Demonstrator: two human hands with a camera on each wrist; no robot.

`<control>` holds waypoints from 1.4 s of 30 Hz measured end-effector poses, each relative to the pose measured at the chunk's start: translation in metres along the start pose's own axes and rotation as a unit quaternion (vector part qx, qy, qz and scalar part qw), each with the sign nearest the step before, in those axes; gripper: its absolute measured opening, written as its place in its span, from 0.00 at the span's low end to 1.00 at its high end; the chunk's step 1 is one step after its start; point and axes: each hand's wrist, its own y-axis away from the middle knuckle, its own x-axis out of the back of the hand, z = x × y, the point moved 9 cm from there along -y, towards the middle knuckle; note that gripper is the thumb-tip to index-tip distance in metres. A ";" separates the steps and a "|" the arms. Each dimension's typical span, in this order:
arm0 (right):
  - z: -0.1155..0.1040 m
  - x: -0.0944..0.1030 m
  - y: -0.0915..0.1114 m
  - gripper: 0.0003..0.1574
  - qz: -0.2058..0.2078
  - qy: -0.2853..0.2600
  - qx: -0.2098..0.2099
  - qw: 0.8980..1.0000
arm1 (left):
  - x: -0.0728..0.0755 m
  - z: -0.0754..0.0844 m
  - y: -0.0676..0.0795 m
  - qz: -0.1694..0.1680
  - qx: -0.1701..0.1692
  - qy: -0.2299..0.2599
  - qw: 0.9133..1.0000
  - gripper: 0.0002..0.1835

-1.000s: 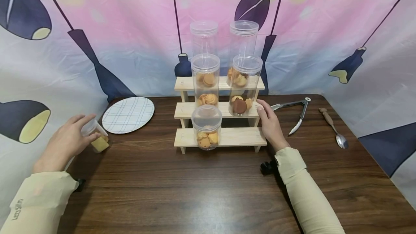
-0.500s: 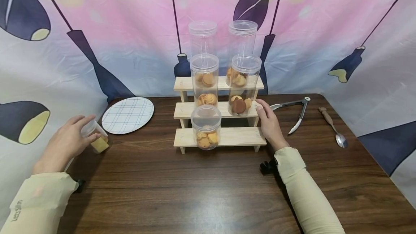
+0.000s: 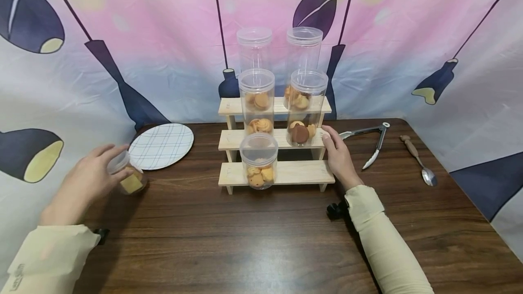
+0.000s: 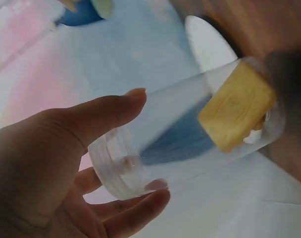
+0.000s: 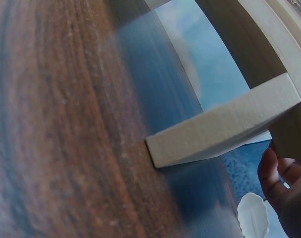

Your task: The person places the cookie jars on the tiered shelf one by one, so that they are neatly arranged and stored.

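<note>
My left hand holds a clear plastic jar by its lid end, thumb on one side and fingers on the other. A pale yellow rectangular biscuit shows near the jar's base. At the right end of a three-tier wooden stand, my right hand grips the middle shelf. Lidded jars of biscuits stand on the tiers: a short jar on the lowest, a left tall jar and a right tall jar on the middle. Behind them are two more tall jars, partly hidden.
A white checked round plate lies at the back left of the brown wooden table. Right of the stand are metal tongs, spread apart, and a spoon with a wooden handle. A patterned cloth hangs behind.
My left hand has moved slightly to the right with the jar, which is now more upright. My right hand stays at the stand's right end, and the stand has not moved.
</note>
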 end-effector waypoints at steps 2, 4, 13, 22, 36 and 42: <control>0.000 0.000 0.000 0.37 0.000 0.002 -0.001 1.000 | 0.007 0.017 -0.001 0.009 -0.016 0.000 1.000 0.34; 0.000 0.000 0.000 0.37 -0.001 0.004 -0.002 1.000 | 0.012 0.036 -0.001 0.012 -0.032 0.001 0.999 0.34; 0.001 0.000 -0.001 0.38 -0.001 0.010 -0.005 1.000 | 0.022 0.121 0.006 0.043 -0.139 0.002 0.989 0.35; 0.002 0.000 0.000 0.37 -0.004 0.010 -0.010 1.000 | 0.021 0.189 0.013 0.013 -0.178 0.005 0.984 0.34; 0.001 -0.002 0.002 0.36 -0.011 0.004 -0.002 1.000 | 0.015 0.278 0.015 -0.029 -0.299 0.064 0.952 0.34; 0.001 -0.001 0.001 0.36 -0.007 0.001 0.007 1.000 | 0.019 0.315 0.009 -0.029 -0.350 0.069 0.934 0.35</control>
